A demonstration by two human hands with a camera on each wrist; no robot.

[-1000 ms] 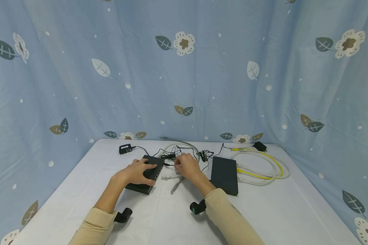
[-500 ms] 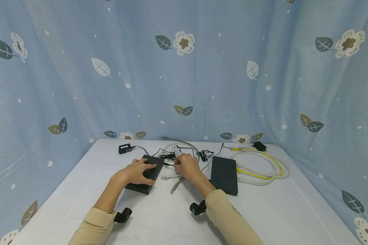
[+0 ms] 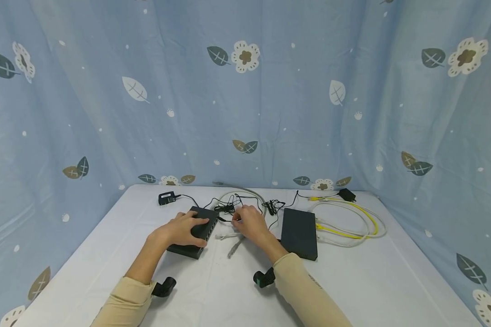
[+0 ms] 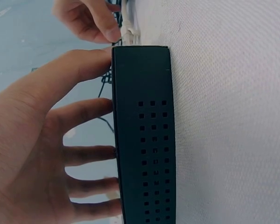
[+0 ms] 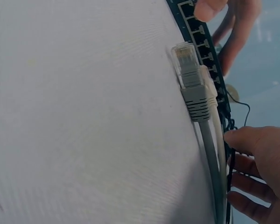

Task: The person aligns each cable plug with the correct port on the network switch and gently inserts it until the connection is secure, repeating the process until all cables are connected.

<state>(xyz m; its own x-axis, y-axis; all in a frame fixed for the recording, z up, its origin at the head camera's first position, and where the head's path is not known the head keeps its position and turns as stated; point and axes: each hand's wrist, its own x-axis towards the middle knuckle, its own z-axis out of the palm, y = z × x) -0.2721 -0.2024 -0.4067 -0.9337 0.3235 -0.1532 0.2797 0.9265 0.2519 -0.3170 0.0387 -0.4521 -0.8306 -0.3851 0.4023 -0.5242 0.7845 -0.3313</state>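
My left hand (image 3: 182,230) rests on a black network switch (image 3: 201,229), its fingers spread over the top and the thumb near the front corner. In the left wrist view the switch's vented side (image 4: 147,135) faces the camera. A row of ports (image 5: 205,51) shows in the right wrist view. My right hand (image 3: 250,223) pinches a thin black power cable (image 3: 225,220) just right of the switch; the cable's plug end meets the port side. Beside it lie a grey network cable (image 5: 196,102) and a white network cable (image 5: 214,105) with loose ends.
A second black switch (image 3: 298,234) lies to the right, with a yellow cable (image 3: 339,233) and white cables looping from it. One power adapter (image 3: 167,198) sits back left, another power adapter (image 3: 347,195) back right. Bundled black cords (image 3: 225,208) lie behind the hands.
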